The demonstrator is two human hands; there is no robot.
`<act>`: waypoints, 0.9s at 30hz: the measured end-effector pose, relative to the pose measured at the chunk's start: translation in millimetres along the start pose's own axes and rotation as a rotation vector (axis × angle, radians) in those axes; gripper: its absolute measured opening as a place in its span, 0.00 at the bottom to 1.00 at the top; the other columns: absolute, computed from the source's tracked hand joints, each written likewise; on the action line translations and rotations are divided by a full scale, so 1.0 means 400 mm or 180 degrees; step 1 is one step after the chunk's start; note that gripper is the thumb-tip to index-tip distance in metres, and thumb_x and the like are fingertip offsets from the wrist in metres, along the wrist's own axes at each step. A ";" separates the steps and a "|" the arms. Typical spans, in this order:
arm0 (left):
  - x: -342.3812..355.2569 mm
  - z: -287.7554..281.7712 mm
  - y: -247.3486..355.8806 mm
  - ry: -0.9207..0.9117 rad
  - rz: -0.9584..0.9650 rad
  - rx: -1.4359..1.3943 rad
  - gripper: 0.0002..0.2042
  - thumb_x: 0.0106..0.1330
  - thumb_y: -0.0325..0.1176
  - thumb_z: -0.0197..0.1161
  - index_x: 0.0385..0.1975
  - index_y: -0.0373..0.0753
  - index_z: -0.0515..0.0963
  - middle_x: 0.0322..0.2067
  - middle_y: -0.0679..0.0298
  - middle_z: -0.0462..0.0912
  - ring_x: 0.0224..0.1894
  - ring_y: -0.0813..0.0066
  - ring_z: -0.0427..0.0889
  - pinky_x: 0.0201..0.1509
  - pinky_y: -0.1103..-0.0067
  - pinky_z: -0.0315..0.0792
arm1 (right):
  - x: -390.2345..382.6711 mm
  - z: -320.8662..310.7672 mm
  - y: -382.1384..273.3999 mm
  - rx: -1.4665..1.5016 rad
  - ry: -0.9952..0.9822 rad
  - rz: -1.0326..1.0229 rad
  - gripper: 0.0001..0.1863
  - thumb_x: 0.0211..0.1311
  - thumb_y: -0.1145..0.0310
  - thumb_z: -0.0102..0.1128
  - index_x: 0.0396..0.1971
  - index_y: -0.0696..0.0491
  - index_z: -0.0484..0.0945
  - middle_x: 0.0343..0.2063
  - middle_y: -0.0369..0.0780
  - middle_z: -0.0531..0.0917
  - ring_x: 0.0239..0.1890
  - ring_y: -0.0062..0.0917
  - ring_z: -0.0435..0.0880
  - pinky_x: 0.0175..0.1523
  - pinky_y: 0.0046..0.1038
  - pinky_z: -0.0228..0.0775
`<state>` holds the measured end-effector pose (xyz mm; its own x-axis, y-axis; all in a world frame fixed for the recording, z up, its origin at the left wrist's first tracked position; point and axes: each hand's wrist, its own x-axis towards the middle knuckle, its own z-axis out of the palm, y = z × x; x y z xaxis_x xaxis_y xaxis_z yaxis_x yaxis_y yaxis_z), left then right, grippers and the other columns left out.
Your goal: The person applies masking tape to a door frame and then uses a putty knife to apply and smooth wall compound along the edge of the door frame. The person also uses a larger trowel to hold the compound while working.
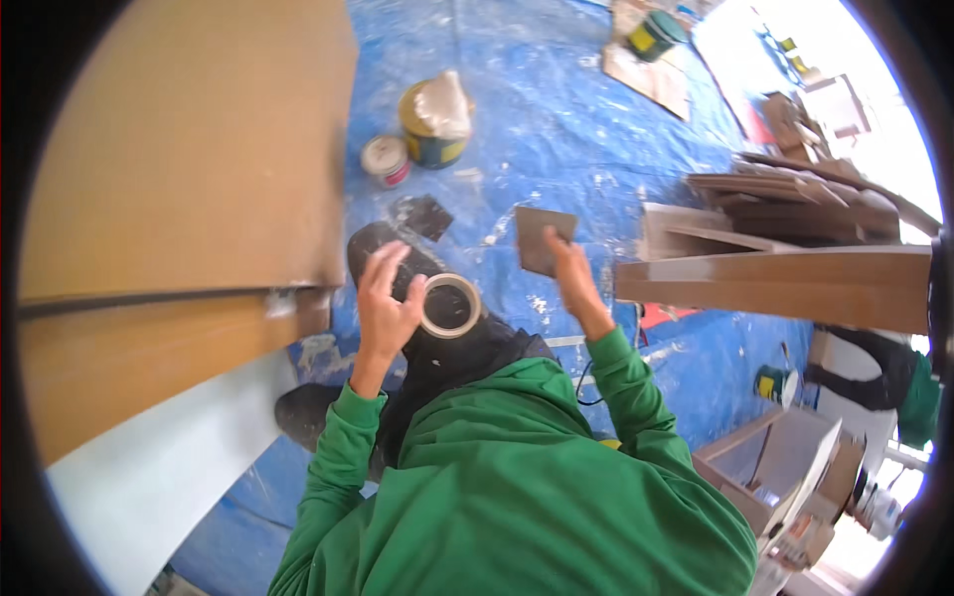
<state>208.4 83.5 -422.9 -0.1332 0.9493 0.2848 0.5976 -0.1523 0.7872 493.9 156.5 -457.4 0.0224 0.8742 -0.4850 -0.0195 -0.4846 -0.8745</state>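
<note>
My left hand (386, 303) is raised over my left leg with its fingers spread. Close beside its thumb is a roll of pale tape (476, 304), seen face-on against my dark trousers; whether the thumb touches it I cannot tell. Further right, my right hand (573, 273) grips a flat, square, grey-brown piece (538, 241) by its right edge, thumb on top. Its material is not clear. A dark, dusty flat piece (425, 217) lies on the blue sheeting (517, 119) just beyond my shoe.
A large brown panel (189, 149) stands at the left. Ahead are a small tin (386, 161) and a bucket (435, 149) with white plastic on it. Cardboard (775, 278) is piled at the right. Another person (884, 382) is at the far right, near a green bucket (775, 384).
</note>
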 end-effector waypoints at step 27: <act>-0.192 0.033 -0.002 0.0184 -0.1790 0.0390 0.11 0.52 0.28 0.74 0.32 0.34 0.81 0.28 0.59 0.80 0.25 0.70 0.83 0.31 0.76 0.77 | 0.618 0.360 0.456 -0.2694 -0.0168 -0.0475 0.28 0.47 0.61 0.72 0.50 0.54 0.78 0.44 0.54 0.83 0.51 0.51 0.81 0.53 0.44 0.75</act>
<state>228.5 14.6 -452.7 -0.4978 0.8580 -0.1269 0.5091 0.4075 0.7581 352.1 288.1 -736.0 -0.0815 0.9205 -0.3821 0.7322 -0.2048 -0.6495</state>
